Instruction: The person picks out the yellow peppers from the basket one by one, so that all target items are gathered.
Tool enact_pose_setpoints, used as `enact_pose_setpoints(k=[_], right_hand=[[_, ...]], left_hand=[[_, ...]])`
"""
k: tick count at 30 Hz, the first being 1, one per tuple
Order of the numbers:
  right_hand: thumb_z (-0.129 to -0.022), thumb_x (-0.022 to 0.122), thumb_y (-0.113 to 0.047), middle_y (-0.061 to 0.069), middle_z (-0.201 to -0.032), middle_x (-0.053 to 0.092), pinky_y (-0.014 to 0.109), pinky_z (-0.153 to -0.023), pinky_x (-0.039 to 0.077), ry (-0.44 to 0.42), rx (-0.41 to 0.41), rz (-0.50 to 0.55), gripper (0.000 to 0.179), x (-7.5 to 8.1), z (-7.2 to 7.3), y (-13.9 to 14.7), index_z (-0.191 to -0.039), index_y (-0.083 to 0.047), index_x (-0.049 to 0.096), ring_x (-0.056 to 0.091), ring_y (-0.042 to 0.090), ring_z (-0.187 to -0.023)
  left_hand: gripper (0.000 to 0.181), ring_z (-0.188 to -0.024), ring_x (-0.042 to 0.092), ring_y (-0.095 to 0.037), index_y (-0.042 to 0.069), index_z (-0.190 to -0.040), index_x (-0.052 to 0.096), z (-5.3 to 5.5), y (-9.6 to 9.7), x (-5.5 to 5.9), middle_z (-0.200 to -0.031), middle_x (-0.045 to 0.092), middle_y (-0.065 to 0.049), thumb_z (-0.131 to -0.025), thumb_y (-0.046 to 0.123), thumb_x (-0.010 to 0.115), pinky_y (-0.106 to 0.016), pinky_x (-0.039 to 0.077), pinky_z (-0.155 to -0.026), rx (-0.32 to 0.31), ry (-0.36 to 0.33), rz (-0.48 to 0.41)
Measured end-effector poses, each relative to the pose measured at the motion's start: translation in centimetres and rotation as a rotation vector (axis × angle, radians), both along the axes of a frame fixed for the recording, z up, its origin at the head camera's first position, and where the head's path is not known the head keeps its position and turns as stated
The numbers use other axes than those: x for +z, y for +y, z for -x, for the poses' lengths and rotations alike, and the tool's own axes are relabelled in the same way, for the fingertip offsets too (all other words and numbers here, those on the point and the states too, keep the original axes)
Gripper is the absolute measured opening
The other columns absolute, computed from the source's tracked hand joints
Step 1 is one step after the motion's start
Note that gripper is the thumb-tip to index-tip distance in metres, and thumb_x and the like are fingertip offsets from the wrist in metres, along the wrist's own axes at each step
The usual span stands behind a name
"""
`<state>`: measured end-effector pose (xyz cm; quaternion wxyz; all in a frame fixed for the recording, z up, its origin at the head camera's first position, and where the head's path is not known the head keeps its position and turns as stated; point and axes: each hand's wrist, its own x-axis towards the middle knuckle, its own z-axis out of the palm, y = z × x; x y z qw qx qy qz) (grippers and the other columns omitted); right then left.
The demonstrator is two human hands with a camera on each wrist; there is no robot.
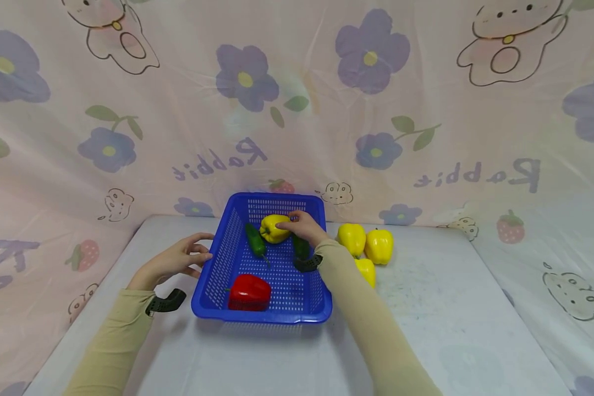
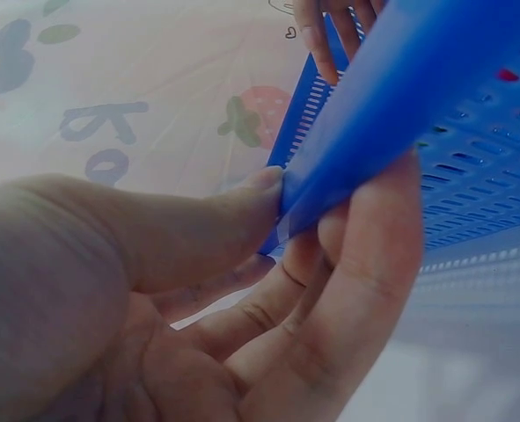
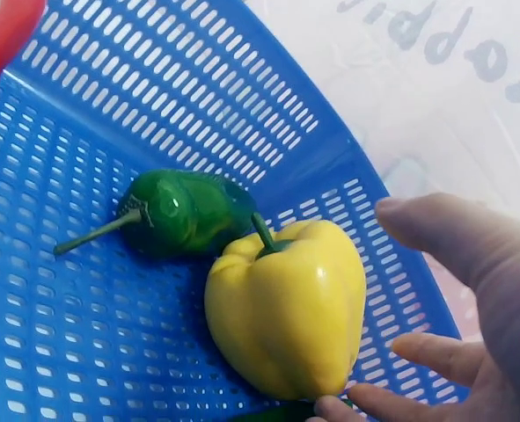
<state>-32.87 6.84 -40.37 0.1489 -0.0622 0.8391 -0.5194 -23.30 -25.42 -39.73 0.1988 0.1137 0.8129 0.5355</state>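
Observation:
A blue perforated basket (image 1: 262, 317) stands on the table, its left rim pinched between the thumb and fingers of my left hand (image 1: 175, 259). Inside it, a yellow bell pepper (image 1: 274, 229) lies toward the back, close to a long green pepper (image 1: 255, 241). My right hand (image 1: 308, 227) reaches over the right side with its fingers at the yellow pepper; in the right wrist view the thumb is spread away from it. Under that hand is another green pepper (image 1: 301, 247), partly hidden. A red bell pepper (image 1: 249, 292) rests near the basket's front.
Three yellow bell peppers sit right of the basket: one at the back (image 1: 351, 238), one beside it (image 1: 379, 246), and one nearer (image 1: 366, 272), partly behind the right sleeve (image 1: 361, 302). A printed cloth (image 1: 307, 137) hangs behind the white table (image 1: 445, 297).

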Motion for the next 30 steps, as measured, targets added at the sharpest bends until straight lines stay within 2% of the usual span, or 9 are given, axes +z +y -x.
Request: enact_pose_setpoints(k=[13,23,30], right_hand=[[-0.085,0.071,-0.031,0.019,-0.145,0.039,0.045,-0.107,0.034,0.015,0.001,-0.066,0.076,-0.1,0.2,-0.6,-0.145,-0.001,0.035,0.042,0.033,-0.127],[-0.083,0.074,-0.032,0.016,-0.141,0.045,0.044,-0.106,0.036,0.043,-0.023,-0.146,0.073,-0.4,0.5,-1.8,-0.140,-0.001,0.042,0.046,0.030,-0.123],[-0.083,0.074,-0.025,0.016,-0.139,0.047,0.043,-0.107,0.035,0.059,0.000,-0.126,0.068,-0.7,0.5,-1.7,-0.140,-0.002,0.045,0.047,0.029,-0.122]], left_hand=[[0.061,-0.087,0.062,-0.028,0.002,-0.147,0.022,0.0,0.0,0.0,-0.102,0.055,-0.019,-0.098,0.016,0.056,-0.043,0.057,-0.072,-0.004,0.003,-0.006],[0.061,-0.087,0.062,-0.028,0.002,-0.147,0.022,0.0,0.0,0.1,-0.102,0.054,-0.019,-0.098,0.017,0.056,-0.043,0.057,-0.072,-0.005,0.003,-0.004],[0.060,-0.087,0.062,-0.028,0.002,-0.147,0.023,-0.1,-0.1,0.1,-0.101,0.055,-0.019,-0.098,0.015,0.055,-0.043,0.057,-0.072,-0.006,0.004,-0.003]])
